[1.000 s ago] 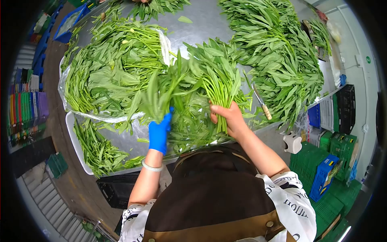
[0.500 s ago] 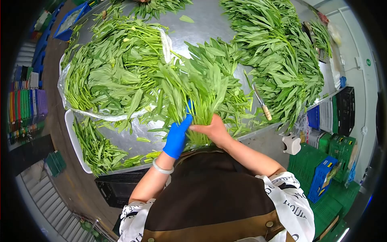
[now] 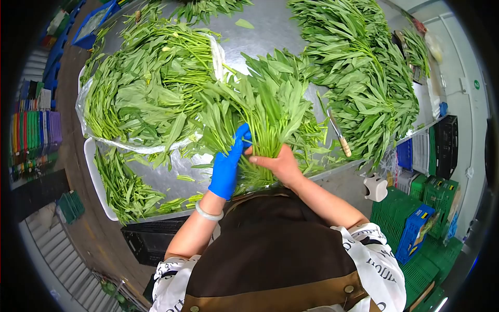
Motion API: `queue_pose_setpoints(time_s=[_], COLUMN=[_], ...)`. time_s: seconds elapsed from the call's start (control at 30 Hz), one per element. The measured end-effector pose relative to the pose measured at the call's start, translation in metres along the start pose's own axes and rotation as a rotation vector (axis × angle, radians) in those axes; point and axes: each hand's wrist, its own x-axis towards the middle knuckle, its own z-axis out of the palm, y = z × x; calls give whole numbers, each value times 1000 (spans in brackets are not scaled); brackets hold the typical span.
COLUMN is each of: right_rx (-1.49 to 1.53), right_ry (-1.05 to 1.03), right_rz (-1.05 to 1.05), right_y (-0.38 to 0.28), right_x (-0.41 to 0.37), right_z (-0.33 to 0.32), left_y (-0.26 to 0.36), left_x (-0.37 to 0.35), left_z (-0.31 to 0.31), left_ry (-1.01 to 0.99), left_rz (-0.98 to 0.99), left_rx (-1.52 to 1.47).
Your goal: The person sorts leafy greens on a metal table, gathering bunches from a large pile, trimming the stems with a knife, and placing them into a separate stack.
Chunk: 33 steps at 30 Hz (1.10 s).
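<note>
Metal table [image 3: 264,36] fills the space before the worker. Largest on it: a heap of long-leafed greens [image 3: 364,78], to the worker's right. Next, a second heap [image 3: 150,88] at left, plastic sheeting [image 3: 218,58] along its edge. Between the two, near the worker's edge of the table, a bunch of greens [image 3: 270,112], leaves pointing away, stems toward the apron. Right hand [image 3: 280,164], bare, wraps the lower stems, thumb across them. Left hand [image 3: 227,169], blue-gloved, fingers narrow against the bunch's left side; whether they grip stems, cannot tell. Knife [image 3: 339,132], pale handle, lies beside the right heap. Pale bracelet [image 3: 209,212] on left wrist.
</note>
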Motion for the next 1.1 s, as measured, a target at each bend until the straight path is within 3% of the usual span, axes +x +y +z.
queue_pose_setpoints(time_s=[0.13,0.33,0.47,0.6,0.7,0.8,0.93,1.03,1.1], right_rx=[-129,-72,4,23,-28,-72,-194,96,78], right_ry=[-15,70,-1,21,43,86,85,16,0], right_rz=[20,-29,39,45,20,10,-59,58,73], right_y=[3,5,-1,6,8,7,7,2,-2], right_x=[0,4,2,3,3,2,3,3,3], right_z=[-2,-3,5,6,2,0,-1,4,4], left_y=[2,9,5,2,7,14,5,5,-1], left_x=[-2,2,4,2,-2,-4,0,-1,-3], left_z=[12,1,2,16,17,14,-2,-1,-2], left_ry=[-6,57,35,65,115,296,329,303,272], left_rz=[69,9,-12,93,39,-65,-17,-36,-4], left_rx=[89,111,85,61,6,-65,26,22,140])
